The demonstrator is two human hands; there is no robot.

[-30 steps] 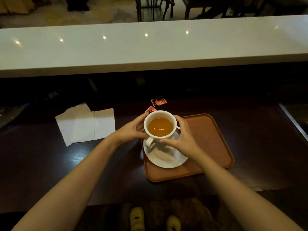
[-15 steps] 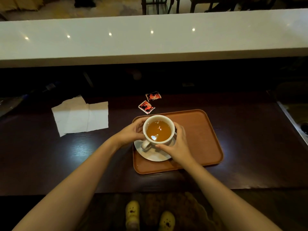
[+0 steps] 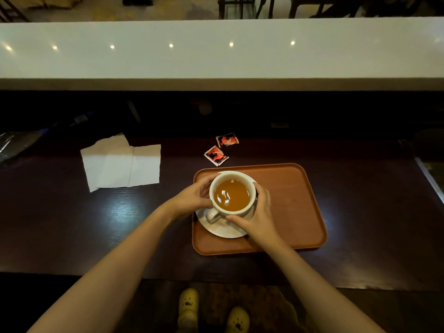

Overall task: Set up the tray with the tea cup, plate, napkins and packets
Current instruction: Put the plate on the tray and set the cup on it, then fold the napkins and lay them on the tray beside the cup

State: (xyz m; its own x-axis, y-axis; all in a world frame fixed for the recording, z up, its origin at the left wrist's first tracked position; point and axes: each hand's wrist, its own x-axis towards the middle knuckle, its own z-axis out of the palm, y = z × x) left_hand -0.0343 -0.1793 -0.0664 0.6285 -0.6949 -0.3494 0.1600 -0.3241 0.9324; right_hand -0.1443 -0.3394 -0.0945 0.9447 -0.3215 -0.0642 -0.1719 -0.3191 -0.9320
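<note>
A white tea cup [image 3: 231, 195] full of amber tea stands on a white plate [image 3: 223, 228] at the left end of the brown tray [image 3: 293, 205]. My left hand [image 3: 192, 198] wraps the cup's left side and my right hand [image 3: 257, 217] wraps its right side, thumb near the handle. White napkins [image 3: 122, 164] lie flat on the dark table to the left of the tray. Two red packets [image 3: 216, 155] [image 3: 227, 140] lie just behind the tray.
A long white counter [image 3: 216, 51] runs across the back, above a dark gap. The dark wooden table [image 3: 72, 224] extends left and right of the tray. A metal edge [image 3: 430, 179] shows at far right. My yellow shoes [image 3: 188, 306] are below the table edge.
The cup and plate have come down onto the tray's left end and settled, both hands still around the cup. The view has shifted, so the packets now show fully behind the tray.
</note>
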